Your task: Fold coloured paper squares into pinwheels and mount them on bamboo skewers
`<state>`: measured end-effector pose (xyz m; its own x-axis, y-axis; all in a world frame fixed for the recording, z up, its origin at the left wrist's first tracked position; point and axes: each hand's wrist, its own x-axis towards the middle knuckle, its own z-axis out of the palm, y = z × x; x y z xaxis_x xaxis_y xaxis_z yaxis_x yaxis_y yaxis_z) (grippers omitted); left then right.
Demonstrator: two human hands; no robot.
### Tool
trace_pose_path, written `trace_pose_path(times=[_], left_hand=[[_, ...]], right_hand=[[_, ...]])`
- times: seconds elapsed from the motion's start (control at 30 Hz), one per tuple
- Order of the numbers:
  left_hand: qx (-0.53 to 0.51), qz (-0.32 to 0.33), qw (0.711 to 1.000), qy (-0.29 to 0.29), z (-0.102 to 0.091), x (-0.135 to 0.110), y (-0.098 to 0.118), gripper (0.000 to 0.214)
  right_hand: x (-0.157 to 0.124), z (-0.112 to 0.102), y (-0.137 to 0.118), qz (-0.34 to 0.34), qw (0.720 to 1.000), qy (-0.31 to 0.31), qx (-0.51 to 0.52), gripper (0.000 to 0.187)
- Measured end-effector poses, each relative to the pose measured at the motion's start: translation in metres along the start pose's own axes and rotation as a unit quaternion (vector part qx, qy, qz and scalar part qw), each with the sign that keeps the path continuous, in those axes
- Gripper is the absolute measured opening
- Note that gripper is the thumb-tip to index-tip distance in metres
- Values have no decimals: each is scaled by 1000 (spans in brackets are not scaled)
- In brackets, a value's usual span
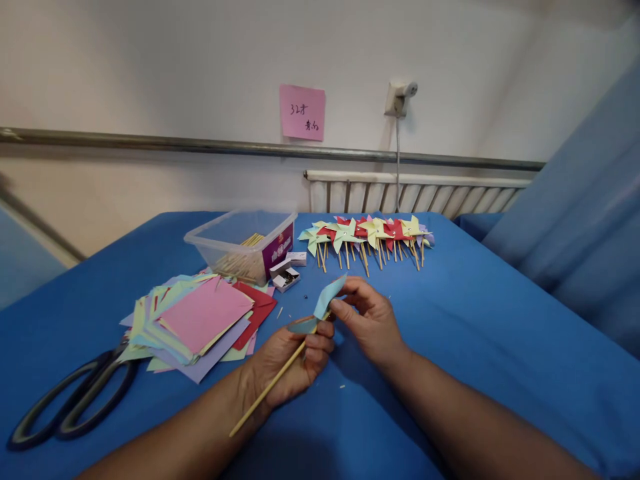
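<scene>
My left hand is closed around a thin wooden stick that slants down toward me. At the stick's top sits a light blue paper piece, partly folded. My right hand pinches that blue paper at its lower edge, fingers pressed together right beside the left thumb. Both hands hover just above the blue cloth near the middle of the table.
A pile of coloured paper squares lies to the left, with black scissors nearer the front left. A clear plastic tub with sticks and a small white box stand behind. A row of finished pinwheels lies at the back.
</scene>
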<state>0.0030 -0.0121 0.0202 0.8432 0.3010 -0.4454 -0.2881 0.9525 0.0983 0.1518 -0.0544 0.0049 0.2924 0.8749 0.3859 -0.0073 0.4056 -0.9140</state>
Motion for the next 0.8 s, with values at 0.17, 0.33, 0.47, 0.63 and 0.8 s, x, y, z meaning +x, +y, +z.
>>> trace_pose_path(times=[0.17, 0.33, 0.47, 0.63, 0.8], left_hand=[[-5, 1, 1000, 9, 4, -2, 0, 23], [-7, 13, 1000, 6, 5, -4, 0, 31], [-16, 19, 1000, -2, 4, -5, 1, 26], [-17, 10, 1000, 7, 4, -5, 0, 21], [-17, -14, 999, 24, 5, -6, -5, 12]], right_hand=[[1, 3, -1, 64, 994, -24, 86, 13], [2, 3, -2, 78, 991, -16, 105, 17], [0, 1, -1, 72, 989, -29, 122, 20], [3, -6, -3, 64, 990, -86, 95, 30], [7, -13, -4, 78, 979, -170, 85, 27]])
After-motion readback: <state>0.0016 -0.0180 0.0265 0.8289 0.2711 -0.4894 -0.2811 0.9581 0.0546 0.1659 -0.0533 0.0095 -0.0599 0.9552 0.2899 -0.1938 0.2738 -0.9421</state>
